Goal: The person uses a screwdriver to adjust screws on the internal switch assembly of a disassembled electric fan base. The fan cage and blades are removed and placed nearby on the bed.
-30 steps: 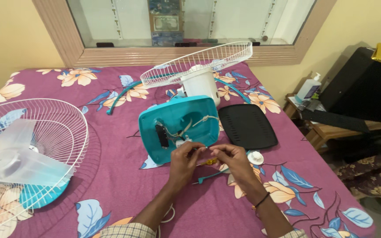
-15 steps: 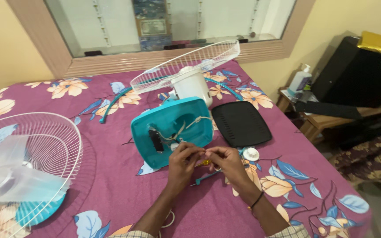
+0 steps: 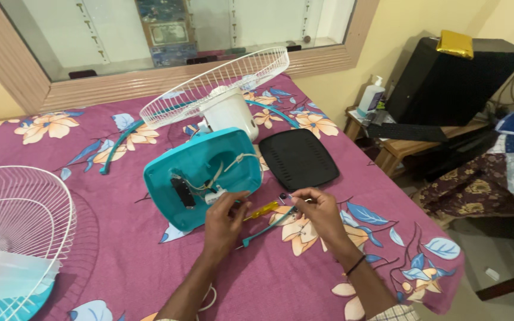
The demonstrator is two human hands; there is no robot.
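A teal fan base [image 3: 200, 175] lies open side up on the purple floral bedspread [image 3: 120, 255], with wires and a black part inside. My left hand [image 3: 224, 223] rests at its lower edge, fingers near a white connector [image 3: 212, 195]. My right hand [image 3: 316, 211] pinches a small dark piece just right of the base. A yellow-handled screwdriver [image 3: 261, 210] lies between my hands, beside a thin teal strip [image 3: 268, 226].
The black base cover [image 3: 297, 157] lies right of the teal base. Behind it stand the white motor housing [image 3: 228, 113] and a white wire grille [image 3: 215, 86]. Another grille with blades [image 3: 13, 232] sits at left. A side table with a pump bottle [image 3: 371, 97] stands at right.
The view has shifted left and closer, so the fan base and hands sit more central. My hands stay close together at the base's lower edge, with the right hand now slightly farther right.
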